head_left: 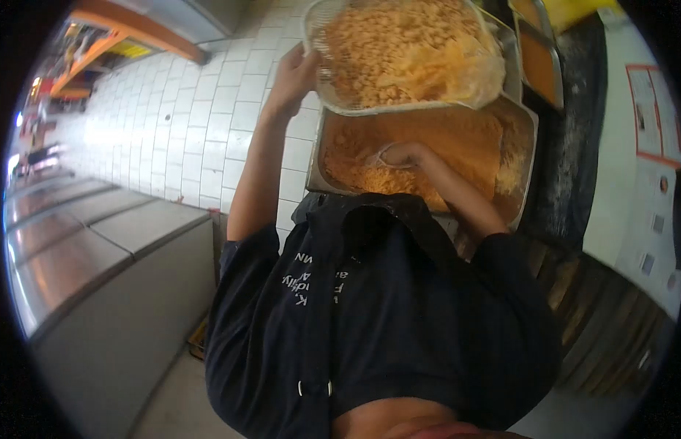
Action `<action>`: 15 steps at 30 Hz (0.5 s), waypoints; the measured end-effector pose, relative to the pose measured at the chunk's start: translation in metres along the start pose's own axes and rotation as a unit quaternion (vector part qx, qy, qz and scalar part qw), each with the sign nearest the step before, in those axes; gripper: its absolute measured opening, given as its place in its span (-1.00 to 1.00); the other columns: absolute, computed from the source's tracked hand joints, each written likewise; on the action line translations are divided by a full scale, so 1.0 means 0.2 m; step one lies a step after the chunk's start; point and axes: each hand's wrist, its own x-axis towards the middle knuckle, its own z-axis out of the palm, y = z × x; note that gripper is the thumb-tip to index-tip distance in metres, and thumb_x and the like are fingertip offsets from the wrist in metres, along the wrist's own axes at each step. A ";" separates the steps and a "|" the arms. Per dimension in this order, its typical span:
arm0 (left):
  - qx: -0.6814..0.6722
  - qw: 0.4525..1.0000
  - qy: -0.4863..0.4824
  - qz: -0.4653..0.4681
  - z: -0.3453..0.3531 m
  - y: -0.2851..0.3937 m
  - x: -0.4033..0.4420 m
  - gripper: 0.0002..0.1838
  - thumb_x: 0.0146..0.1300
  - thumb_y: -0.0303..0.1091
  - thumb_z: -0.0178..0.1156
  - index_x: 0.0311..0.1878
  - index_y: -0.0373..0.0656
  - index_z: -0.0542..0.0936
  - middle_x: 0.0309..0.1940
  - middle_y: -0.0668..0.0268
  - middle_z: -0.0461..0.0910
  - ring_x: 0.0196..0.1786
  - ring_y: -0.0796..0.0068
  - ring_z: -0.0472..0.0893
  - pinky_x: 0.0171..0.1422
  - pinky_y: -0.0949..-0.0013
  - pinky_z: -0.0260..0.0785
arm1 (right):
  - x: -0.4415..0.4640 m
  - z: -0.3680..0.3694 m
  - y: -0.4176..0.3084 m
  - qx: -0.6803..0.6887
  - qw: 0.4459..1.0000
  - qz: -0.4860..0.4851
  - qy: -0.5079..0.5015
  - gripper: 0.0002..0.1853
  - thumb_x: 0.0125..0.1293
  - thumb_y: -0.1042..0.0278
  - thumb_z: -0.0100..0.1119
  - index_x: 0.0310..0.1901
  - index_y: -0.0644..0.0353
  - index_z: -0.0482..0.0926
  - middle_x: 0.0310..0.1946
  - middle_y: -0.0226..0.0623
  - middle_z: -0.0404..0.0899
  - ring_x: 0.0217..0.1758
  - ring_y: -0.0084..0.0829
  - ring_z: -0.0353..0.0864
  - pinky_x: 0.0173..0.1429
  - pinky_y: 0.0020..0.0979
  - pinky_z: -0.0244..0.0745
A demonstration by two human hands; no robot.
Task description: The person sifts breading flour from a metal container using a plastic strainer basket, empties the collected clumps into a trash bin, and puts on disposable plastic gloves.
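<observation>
My left hand (298, 79) is closed on the left rim of a pale mesh-sided basket (348, 111). Many small tan, nugget-like pieces (377, 55) fill the basket, with a crumpled clear plastic bag (465, 73) over their right side. The basket sits above the far part of a deep metal tray (531, 157). Orange-brown crumbly powder (457, 143) covers the tray's inside. My right hand (396, 155) reaches into the powder at the tray's near left. It looks whitish near the fingers, and the fingertips are hidden, so their grip does not show.
Metal pans with orange contents (539, 66) stand beyond the tray at right, beside a dark strip (563, 146). Printed sheets (655, 117) hang at far right. Steel-topped counters (99, 227) run along the left. White floor tiles (209, 110) and an orange frame (147, 29) lie farther off.
</observation>
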 end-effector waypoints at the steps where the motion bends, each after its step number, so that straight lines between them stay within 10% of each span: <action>1: -0.002 1.000 0.001 0.011 0.01 -0.01 0.01 -0.56 0.37 -0.27 -0.05 0.18 -0.39 0.41 -0.13 0.12 0.60 -0.17 0.43 0.61 -0.17 0.42 0.49 | -0.05 0.01 0.02 0.045 0.998 0.037 0.024 -0.53 0.45 0.12 -0.01 0.32 0.08 0.38 0.22 -0.21 0.44 0.29 -0.35 0.37 0.36 -0.37 0.22; 5: -0.031 0.999 0.004 -0.015 0.02 -0.04 0.02 -0.55 0.35 -0.33 -0.04 0.24 -0.38 0.38 -0.06 0.10 0.60 -0.09 0.41 0.61 -0.10 0.39 0.49 | -0.41 0.02 -0.03 0.199 0.974 0.037 0.102 -0.57 0.47 0.06 -0.10 0.26 0.00 0.45 0.25 -0.25 0.42 0.33 -0.31 0.36 0.37 -0.30 0.24; 7: -0.034 0.999 -0.001 -0.027 0.02 -0.06 0.02 -0.55 0.35 -0.33 -0.04 0.25 -0.37 0.37 -0.06 0.10 0.60 -0.10 0.41 0.62 -0.11 0.40 0.50 | -0.64 0.02 -0.14 0.442 0.842 0.183 0.248 -0.55 0.44 0.06 -0.04 0.26 0.09 0.44 0.21 -0.25 0.45 0.25 -0.32 0.44 0.28 -0.35 0.36; 9: -0.035 0.999 0.000 -0.039 0.04 -0.06 0.02 -0.55 0.36 -0.33 -0.05 0.26 -0.35 0.37 -0.05 0.10 0.59 -0.12 0.41 0.62 -0.12 0.40 0.50 | -0.77 0.04 0.11 0.499 0.784 0.104 0.355 -0.51 0.40 0.10 0.05 0.25 0.20 0.40 0.18 -0.22 0.47 0.17 -0.33 0.50 0.19 -0.37 0.46; 15: 0.002 0.996 -0.022 -0.088 0.01 0.08 0.00 -0.56 0.43 -0.28 -0.04 0.27 -0.35 0.35 0.03 0.08 0.56 0.00 0.38 0.61 0.03 0.38 0.50 | -1.25 0.06 -0.01 0.115 0.823 -0.192 0.522 -0.51 0.38 0.16 0.08 0.22 0.31 0.37 0.14 -0.12 0.49 0.18 -0.31 0.51 0.20 -0.32 0.49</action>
